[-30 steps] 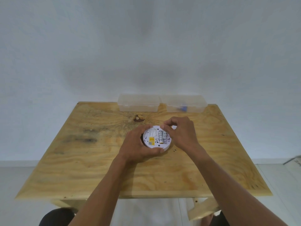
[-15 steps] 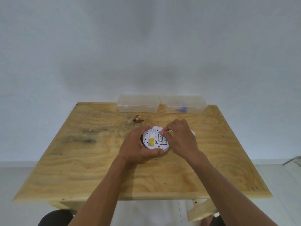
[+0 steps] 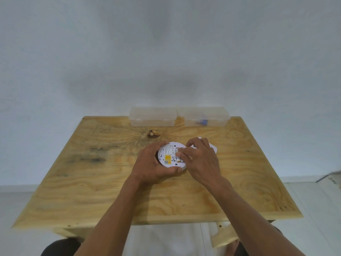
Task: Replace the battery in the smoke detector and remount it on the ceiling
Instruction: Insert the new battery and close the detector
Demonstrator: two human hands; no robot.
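The smoke detector [image 3: 170, 157] lies near the middle of the table [image 3: 110, 191], between the left hand [image 3: 153, 166] and the right hand [image 3: 201, 159]. Two boxes sit side by side on the far edge — the left box [image 3: 152, 116], the right box [image 3: 203, 116] — well behind the detector.

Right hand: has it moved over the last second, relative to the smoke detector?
Yes. The right hand has come toward the person and leftward, from the far rim of the smoke detector onto its battery bay; the knot fixes the view.
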